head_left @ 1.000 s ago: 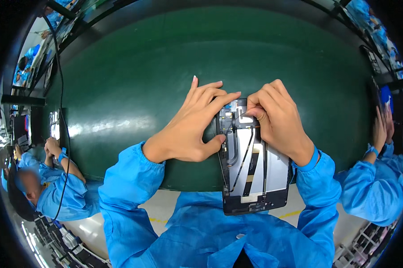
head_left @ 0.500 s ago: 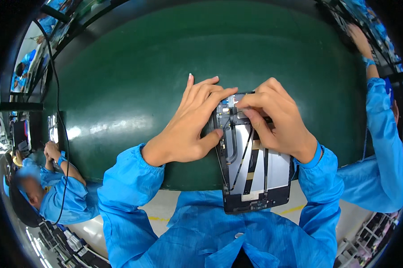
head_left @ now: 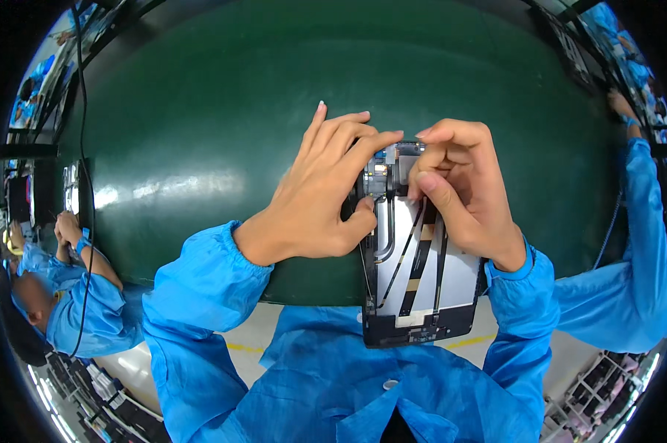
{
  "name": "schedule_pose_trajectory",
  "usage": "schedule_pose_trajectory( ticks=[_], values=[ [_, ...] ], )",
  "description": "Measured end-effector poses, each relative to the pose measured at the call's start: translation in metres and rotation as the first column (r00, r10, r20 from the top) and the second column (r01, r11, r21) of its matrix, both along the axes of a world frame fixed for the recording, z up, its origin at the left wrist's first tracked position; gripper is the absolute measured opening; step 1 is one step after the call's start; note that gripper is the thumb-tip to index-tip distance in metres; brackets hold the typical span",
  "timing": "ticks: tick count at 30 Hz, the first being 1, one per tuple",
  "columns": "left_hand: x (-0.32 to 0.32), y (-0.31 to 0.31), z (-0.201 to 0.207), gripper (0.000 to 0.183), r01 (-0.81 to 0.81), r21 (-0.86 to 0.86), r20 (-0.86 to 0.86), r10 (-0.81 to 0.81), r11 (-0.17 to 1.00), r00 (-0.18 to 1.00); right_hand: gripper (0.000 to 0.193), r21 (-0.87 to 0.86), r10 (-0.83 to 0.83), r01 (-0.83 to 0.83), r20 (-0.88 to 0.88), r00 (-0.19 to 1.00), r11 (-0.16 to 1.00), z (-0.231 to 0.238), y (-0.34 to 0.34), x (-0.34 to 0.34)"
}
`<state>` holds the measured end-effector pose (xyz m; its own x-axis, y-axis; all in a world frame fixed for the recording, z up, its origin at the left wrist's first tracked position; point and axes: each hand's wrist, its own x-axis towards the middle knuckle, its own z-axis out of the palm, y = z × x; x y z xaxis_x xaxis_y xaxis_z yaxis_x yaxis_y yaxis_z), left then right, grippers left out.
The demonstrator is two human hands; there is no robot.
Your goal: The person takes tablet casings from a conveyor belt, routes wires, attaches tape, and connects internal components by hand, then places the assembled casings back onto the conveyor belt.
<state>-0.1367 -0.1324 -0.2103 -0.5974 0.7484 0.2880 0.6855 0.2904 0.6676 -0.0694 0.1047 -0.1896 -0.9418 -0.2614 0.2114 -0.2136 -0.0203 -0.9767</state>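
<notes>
An opened flat device point(head_left: 422, 288), a dark frame with a silvery plate and black ribbon cables, lies over the near edge of the green table point(head_left: 200, 111). My left hand point(head_left: 322, 196) grips its upper left edge, thumb on the side and fingertips on the top end. My right hand point(head_left: 463, 188) rests on the upper right part, with thumb and fingers pinched together at the small parts near the top. Whether a small part sits between those fingertips I cannot tell.
A person in a blue coat point(head_left: 71, 295) works at the left. Another person's blue sleeve and raised hand point(head_left: 633, 192) are at the right. A black cable point(head_left: 82, 148) hangs down at the left edge. Racks show at the bottom corners.
My right hand's fingers have curled up into a pinch at the device's top. My left fingers shifted slightly along the top edge. The person at the right raised an arm.
</notes>
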Motion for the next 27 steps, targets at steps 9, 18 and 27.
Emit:
schedule_pose_trajectory(
  ticks=[9,18,27],
  values=[
    [0.002,0.001,-0.004,0.079,-0.027,0.013,-0.05,0.028,1.0,0.998,0.043,0.288,-0.084,0.128,-0.159,0.984,0.949,-0.001,-0.001,-0.002],
    [0.002,0.002,-0.002,0.077,-0.027,0.026,-0.037,0.028,0.999,0.999,0.046,0.309,-0.099,0.139,-0.143,0.985,0.941,0.005,-0.003,-0.001],
    [0.007,0.001,0.001,0.071,-0.067,0.082,-0.041,0.071,0.994,0.997,0.047,0.298,-0.075,0.096,-0.079,0.994,0.95,0.009,0.002,0.003]
  ],
)
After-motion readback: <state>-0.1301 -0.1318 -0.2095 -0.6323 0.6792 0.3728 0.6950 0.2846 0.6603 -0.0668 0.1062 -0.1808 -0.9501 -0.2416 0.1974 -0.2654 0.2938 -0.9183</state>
